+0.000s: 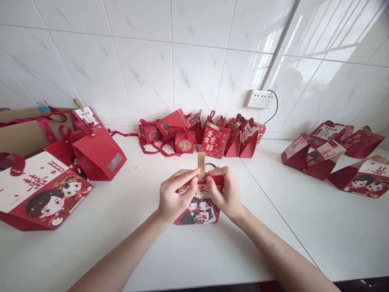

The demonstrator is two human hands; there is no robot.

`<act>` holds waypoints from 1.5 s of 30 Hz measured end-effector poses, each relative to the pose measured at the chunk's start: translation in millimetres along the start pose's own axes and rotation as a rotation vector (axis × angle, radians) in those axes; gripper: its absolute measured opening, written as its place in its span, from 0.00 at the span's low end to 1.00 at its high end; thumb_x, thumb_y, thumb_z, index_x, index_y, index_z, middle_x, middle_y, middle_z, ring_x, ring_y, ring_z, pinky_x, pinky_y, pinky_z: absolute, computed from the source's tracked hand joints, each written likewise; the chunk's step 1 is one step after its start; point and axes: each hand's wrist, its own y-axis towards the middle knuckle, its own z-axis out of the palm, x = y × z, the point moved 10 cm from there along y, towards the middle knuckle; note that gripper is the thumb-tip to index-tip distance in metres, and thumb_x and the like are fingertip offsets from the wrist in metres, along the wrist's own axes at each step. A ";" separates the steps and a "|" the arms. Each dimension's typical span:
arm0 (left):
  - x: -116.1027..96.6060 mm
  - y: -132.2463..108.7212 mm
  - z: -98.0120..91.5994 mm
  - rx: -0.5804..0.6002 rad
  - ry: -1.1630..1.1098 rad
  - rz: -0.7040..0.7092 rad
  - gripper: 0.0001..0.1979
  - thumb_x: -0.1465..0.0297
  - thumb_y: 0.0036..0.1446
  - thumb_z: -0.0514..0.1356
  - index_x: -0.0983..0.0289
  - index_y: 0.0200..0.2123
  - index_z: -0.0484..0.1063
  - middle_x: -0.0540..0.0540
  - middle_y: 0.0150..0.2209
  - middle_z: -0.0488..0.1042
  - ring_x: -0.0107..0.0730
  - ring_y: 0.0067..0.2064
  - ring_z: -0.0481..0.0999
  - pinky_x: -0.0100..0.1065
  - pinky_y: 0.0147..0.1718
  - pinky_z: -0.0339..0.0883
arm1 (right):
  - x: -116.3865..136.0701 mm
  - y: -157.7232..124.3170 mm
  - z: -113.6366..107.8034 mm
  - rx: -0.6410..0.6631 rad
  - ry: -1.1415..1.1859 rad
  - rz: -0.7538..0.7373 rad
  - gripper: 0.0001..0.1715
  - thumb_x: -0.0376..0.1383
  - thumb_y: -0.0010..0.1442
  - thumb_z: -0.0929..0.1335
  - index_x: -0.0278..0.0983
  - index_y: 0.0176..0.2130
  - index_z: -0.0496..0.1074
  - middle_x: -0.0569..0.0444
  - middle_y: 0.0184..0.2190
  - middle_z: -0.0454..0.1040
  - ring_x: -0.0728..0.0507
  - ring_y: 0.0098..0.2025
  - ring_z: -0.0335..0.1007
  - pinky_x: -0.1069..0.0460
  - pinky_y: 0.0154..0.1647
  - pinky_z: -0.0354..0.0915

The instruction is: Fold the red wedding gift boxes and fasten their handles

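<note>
A red and white gift box (199, 215) with a cartoon wedding couple on its front stands upright on the table before me. A gold ribbon loop (201, 162) sticks up from its top edge. My left hand (178, 194) pinches the base of this ribbon between thumb and forefinger at the box's upper left. On the other side, my right hand (227, 192) grips the top edge of the box, thumb in front and forefinger bent over it. Both hands cover the upper corners and part of the lettering.
Several red gift boxes (212, 140) line the tiled wall, with loose red ribbon (148, 148) at their left. More boxes stand at the right (326, 156). Large boxes (45, 194) and a cardboard carton (24, 132) are at the left. A power strip (259, 99) hangs on the wall.
</note>
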 end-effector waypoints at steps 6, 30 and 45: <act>-0.3 -0.2 -1.4 -0.003 -0.049 0.013 0.16 0.79 0.56 0.59 0.59 0.45 0.78 0.52 0.35 0.80 0.26 0.33 0.78 0.24 0.31 0.73 | 6.3 -0.4 -1.5 0.019 -0.013 -0.077 0.04 0.32 0.64 0.59 0.40 0.41 0.60 0.55 0.30 0.68 0.48 0.28 0.66 0.52 0.27 0.64; 88.2 -15.5 -10.6 -0.155 -0.299 -0.678 0.18 0.67 0.53 0.60 0.60 0.48 0.64 0.54 0.42 0.75 0.29 0.36 0.75 0.30 0.33 0.68 | -73.2 -11.0 34.6 0.474 0.219 0.451 0.24 0.51 0.60 0.61 0.36 0.43 0.71 0.46 0.41 0.76 0.38 0.40 0.72 0.45 0.38 0.68; 117.8 -39.0 23.1 0.075 -0.436 -0.955 0.33 0.53 0.50 0.61 0.62 0.56 0.59 0.63 0.57 0.68 0.49 0.59 0.67 0.47 0.56 0.59 | -111.7 -14.8 -15.0 -0.226 0.490 0.830 0.21 0.53 0.52 0.68 0.39 0.33 0.68 0.55 0.29 0.76 0.43 0.31 0.72 0.52 0.28 0.66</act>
